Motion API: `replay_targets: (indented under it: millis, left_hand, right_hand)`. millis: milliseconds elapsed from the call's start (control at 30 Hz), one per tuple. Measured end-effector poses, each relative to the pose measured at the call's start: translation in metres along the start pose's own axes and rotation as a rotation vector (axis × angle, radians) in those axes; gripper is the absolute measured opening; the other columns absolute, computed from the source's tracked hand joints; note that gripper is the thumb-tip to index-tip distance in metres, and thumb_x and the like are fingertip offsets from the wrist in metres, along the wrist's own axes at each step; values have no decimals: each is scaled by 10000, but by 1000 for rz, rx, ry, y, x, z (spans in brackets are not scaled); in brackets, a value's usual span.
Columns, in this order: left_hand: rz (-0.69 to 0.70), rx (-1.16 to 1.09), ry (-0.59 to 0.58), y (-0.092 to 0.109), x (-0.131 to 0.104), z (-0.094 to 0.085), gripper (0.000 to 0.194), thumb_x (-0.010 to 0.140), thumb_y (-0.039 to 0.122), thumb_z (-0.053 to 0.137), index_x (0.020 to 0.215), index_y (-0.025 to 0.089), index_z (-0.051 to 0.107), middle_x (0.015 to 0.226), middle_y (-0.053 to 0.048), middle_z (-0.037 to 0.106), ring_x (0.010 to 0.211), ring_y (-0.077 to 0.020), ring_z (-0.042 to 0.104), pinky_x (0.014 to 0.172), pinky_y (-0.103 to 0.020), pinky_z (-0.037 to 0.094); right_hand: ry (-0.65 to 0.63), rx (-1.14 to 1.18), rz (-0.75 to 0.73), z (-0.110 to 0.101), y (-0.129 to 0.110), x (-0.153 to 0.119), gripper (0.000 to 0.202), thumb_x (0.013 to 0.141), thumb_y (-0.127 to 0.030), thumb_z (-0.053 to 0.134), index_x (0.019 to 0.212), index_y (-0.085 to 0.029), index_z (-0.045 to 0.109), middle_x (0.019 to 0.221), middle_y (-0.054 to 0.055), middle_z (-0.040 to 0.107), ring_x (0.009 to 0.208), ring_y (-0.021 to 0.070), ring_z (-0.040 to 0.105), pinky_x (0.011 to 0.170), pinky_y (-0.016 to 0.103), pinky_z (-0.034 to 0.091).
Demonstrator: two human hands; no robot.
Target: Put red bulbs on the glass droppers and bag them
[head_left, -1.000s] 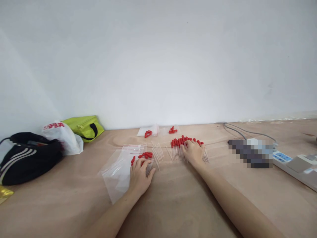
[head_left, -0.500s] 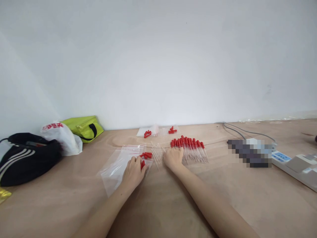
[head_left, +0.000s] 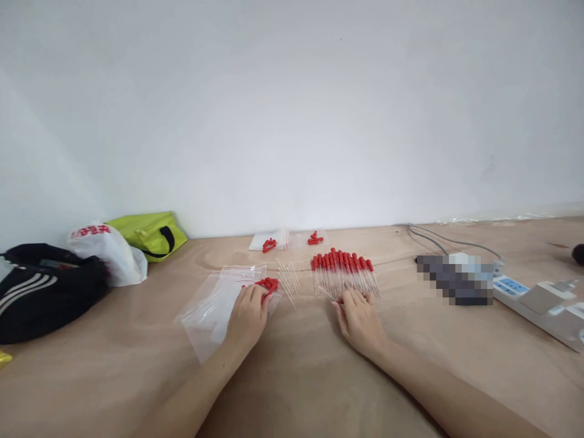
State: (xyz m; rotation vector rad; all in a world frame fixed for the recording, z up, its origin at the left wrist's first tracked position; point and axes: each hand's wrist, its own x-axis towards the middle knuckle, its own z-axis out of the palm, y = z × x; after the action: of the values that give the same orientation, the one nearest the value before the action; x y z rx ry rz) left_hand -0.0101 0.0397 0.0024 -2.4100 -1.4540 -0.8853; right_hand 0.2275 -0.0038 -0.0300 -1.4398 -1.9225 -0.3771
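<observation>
My left hand (head_left: 247, 313) is closed at the small pile of red rubber bulbs (head_left: 268, 284), over the edge of clear zip bags (head_left: 214, 310); what its fingertips grip is hidden. My right hand (head_left: 359, 316) pinches a thin clear tube (head_left: 326, 293) by its right end, just in front of a row of tubes with red bulbs (head_left: 344, 261). Between the hands, several bare thin tubes (head_left: 287, 278) lie side by side on the wooden table (head_left: 292, 377).
Near the wall are two bags with red bulbs (head_left: 269, 244) (head_left: 314, 238). At left stand a black bag (head_left: 50, 298), a white plastic bag (head_left: 112, 258) and a green pouch (head_left: 152, 234). A power strip (head_left: 524, 301) and grey cable (head_left: 447, 234) lie right, beside a blurred dark object (head_left: 456, 280).
My right hand has moved right and toward me, from the left end of the bulbed row to its front, and a thin tube now shows at its fingertips. My left hand has shifted only slightly.
</observation>
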Motion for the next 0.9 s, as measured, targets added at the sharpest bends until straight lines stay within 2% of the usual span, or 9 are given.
replay_targets:
  millis: [67, 133, 233, 333, 433, 567, 900]
  left_hand:
    - [51, -195, -13, 12, -4, -1, 135, 851, 214, 375, 791, 174, 490, 779, -55, 559, 753, -209, 533, 679, -335, 446]
    - [73, -355, -116, 26, -11, -1, 137, 859, 200, 355, 818, 181, 485, 761, -35, 554, 709, -177, 539, 648, -295, 452]
    - [68, -473, -252, 44, -20, 0, 205, 863, 165, 332, 990, 186, 492, 844, -46, 558, 771, -166, 546, 702, -287, 453]
    - [86, -544, -305, 50, -24, 0, 296, 864, 144, 321, 1105, 199, 484, 951, -62, 535, 872, -166, 530, 782, -293, 435]
    - [47, -573, -319, 49, -22, 0, 225, 860, 169, 355, 978, 186, 546, 878, -52, 522, 792, -160, 527, 726, -284, 443]
    - [-13, -559, -338, 49, -20, 1, 139, 845, 214, 417, 831, 172, 548, 791, -30, 527, 690, -150, 510, 638, -266, 433]
    - [-12, -553, -326, 51, -19, 0, 108, 824, 188, 440, 776, 172, 535, 748, -11, 557, 701, -150, 509, 648, -260, 410]
  right_hand:
    - [10, 132, -31, -5, 7, -11, 233, 891, -231, 291, 731, -172, 450, 673, 20, 536, 603, 137, 470, 677, 299, 290]
    - [-12, 245, -42, -8, 10, -16, 205, 894, -228, 297, 760, -181, 445, 679, 17, 543, 611, 137, 484, 675, 294, 314]
    - [-71, 312, -61, -10, 5, -16, 173, 886, -201, 315, 906, -181, 487, 738, 39, 578, 669, 153, 513, 673, 295, 335]
    - [-151, 298, -107, -12, -3, -12, 242, 867, -145, 338, 1032, -196, 507, 803, 46, 602, 709, 152, 528, 690, 299, 329]
    - [-216, 313, -124, -14, -8, -9, 244, 849, -119, 365, 988, -203, 547, 821, 34, 614, 732, 140, 541, 713, 299, 313]
    - [-258, 349, -127, -18, -11, -7, 219, 835, -114, 394, 955, -201, 555, 803, 14, 616, 740, 129, 545, 735, 300, 290]
    - [-280, 338, -175, -21, -12, -5, 204, 846, -142, 383, 918, -204, 564, 795, 25, 620, 723, 126, 552, 737, 295, 283]
